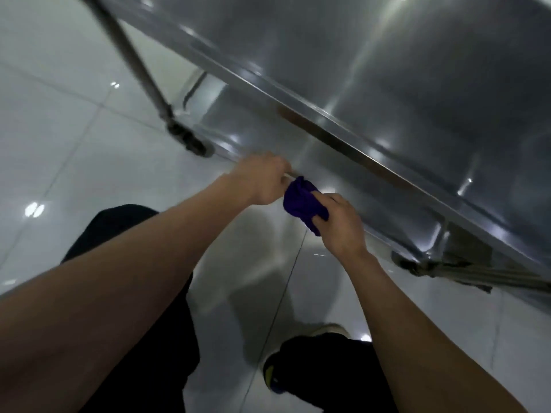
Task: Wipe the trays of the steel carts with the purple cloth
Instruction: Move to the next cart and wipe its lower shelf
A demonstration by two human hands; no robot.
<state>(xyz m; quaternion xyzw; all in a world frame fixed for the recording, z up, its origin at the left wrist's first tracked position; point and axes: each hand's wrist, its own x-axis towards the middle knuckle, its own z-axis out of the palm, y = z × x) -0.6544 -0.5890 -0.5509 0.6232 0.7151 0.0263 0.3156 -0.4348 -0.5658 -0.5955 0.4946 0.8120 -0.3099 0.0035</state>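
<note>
A steel cart fills the upper right, with its top tray (387,70) above and a lower tray (268,135) beneath it. The purple cloth (301,201) is bunched up at the near rim of the lower tray. My right hand (340,225) grips the cloth from the right. My left hand (262,180) is closed on the lower tray's near rim, right beside the cloth and touching it. The view is blurred.
A cart leg (134,64) runs down to a caster (190,141) at the left, and another caster (414,263) sits at the right. Glossy white floor tiles (74,144) surround the cart. My dark-clad legs and a shoe (277,374) are below.
</note>
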